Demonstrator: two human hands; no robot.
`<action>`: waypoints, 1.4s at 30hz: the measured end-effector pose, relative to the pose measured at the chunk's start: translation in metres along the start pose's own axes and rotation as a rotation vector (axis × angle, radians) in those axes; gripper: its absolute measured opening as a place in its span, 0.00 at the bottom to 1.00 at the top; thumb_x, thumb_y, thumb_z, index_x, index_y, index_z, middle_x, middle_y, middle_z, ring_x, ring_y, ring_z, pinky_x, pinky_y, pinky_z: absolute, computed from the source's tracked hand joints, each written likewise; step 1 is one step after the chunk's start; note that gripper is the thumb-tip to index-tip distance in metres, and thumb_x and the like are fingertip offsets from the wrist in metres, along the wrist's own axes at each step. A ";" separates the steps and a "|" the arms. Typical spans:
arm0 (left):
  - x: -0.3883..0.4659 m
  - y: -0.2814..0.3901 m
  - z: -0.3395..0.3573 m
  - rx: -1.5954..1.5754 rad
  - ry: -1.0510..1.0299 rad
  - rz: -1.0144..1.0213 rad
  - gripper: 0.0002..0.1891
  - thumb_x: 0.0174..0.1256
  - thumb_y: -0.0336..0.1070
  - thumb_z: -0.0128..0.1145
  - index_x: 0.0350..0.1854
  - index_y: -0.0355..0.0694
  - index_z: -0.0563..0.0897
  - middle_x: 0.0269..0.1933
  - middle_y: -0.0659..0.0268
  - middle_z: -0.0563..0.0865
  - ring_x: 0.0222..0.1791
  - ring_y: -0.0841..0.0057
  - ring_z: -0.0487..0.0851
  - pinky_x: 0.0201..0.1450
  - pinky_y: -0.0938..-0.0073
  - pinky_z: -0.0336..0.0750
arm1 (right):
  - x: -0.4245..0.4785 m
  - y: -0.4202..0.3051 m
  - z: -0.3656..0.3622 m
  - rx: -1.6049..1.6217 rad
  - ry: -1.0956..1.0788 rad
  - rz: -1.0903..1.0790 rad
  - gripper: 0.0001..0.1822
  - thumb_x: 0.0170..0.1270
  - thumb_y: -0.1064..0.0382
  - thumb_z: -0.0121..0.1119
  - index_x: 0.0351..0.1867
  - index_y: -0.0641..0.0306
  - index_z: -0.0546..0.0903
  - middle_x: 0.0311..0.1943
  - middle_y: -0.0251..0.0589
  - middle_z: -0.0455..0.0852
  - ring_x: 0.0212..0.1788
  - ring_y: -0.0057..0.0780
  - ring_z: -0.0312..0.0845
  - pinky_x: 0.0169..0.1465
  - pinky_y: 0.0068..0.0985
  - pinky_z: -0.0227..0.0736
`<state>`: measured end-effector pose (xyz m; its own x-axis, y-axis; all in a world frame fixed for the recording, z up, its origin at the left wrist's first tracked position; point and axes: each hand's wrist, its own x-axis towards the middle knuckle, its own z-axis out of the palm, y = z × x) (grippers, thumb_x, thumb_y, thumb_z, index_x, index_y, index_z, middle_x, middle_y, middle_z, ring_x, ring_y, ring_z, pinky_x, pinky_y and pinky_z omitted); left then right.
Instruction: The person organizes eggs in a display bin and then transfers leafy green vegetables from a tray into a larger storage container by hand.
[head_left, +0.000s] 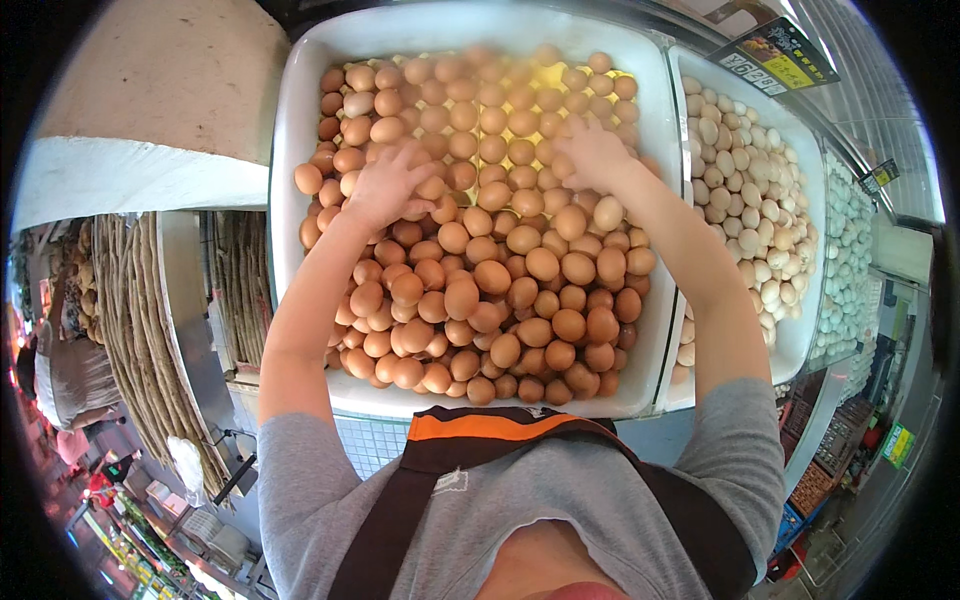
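Note:
Before me stands a deep white bin (670, 315) filled with brown eggs (491, 277). Toward its far side, eggs sit in rows on yellow egg trays (551, 77); nearer to me they form a loose heap. My left hand (390, 184) reaches in over the left side, with a brown egg (430, 187) between its fingers and thumb. On the right, my right hand (596, 154) rests palm down over eggs at the tray's edge, its fingers spread. Whatever lies beneath that palm is hidden. The far middle of the trays looks blurred.
Right of the bin, a second white bin (806, 330) holds cream-coloured eggs (742, 187), and pale blue-green eggs (847, 247) lie beyond. A price sign (776, 56) juts over them. Long brown roots or poles (139, 315) stand at left. A person (71, 375) is farther left.

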<state>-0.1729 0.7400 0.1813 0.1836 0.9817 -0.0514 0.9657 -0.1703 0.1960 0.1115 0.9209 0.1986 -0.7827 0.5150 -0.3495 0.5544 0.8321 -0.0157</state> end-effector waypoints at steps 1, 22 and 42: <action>-0.002 -0.001 0.000 -0.016 -0.006 0.028 0.27 0.47 0.47 0.70 0.53 0.56 0.76 0.61 0.62 0.70 0.57 0.56 0.72 0.53 0.59 0.75 | 0.005 0.003 0.000 0.035 -0.029 0.000 0.29 0.40 0.55 0.72 0.49 0.51 0.79 0.54 0.48 0.68 0.54 0.50 0.69 0.49 0.40 0.76; -0.018 -0.006 -0.023 -0.699 0.190 -0.117 0.25 0.46 0.40 0.72 0.50 0.45 0.80 0.56 0.60 0.75 0.53 0.59 0.75 0.55 0.63 0.72 | 0.027 0.049 0.030 0.416 -0.165 -0.015 0.31 0.37 0.49 0.74 0.47 0.52 0.80 0.51 0.52 0.71 0.51 0.47 0.73 0.53 0.37 0.73; -0.251 0.115 0.025 -0.248 0.535 -0.850 0.30 0.39 0.41 0.76 0.51 0.49 0.81 0.63 0.51 0.67 0.56 0.52 0.75 0.54 0.62 0.77 | 0.009 -0.120 -0.031 0.938 0.024 -0.228 0.28 0.49 0.55 0.73 0.53 0.57 0.79 0.55 0.38 0.74 0.57 0.33 0.72 0.59 0.29 0.70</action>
<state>-0.1032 0.4713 0.1922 -0.7053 0.6899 0.1629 0.6624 0.5596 0.4980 0.0296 0.8317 0.2262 -0.8992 0.3742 -0.2266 0.3808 0.4147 -0.8264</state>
